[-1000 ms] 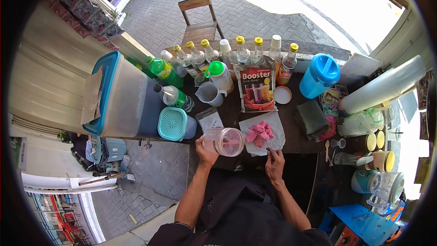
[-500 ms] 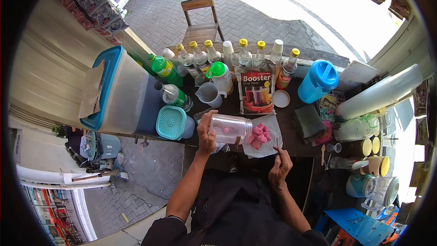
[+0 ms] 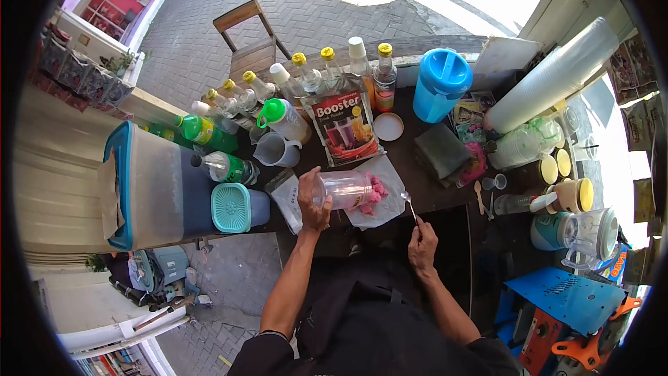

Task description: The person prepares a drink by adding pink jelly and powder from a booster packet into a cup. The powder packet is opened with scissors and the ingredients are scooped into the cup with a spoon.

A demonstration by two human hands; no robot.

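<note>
Clear plastic jar (image 3: 344, 190) was gripped in the left hand (image 3: 314, 203), fingers and thumb wrapped around its base end; jar was tipped on its side, mouth aimed at three o'clock, over white paper sheet (image 3: 391, 173). Clock read from the jar. Pink clumps (image 3: 378, 189) were seen on the paper at the mouth, partly hidden by the jar; contact with the rim could not be told. Thin-handled spoon (image 3: 411, 207) was pinched by its handle between thumb and fingers of the right hand (image 3: 422, 242), at four; spoon bowl was held at three, just beside the paper's right edge. Booster drink powder pouch (image 3: 342, 127) was seen upright at twelve, round lid (image 3: 388, 127) at one, blue pitcher (image 3: 443, 85) farther out between one and two. Measuring jug (image 3: 275, 151) was seen at ten, teal-lidded tub (image 3: 231, 207) at nine.
</note>
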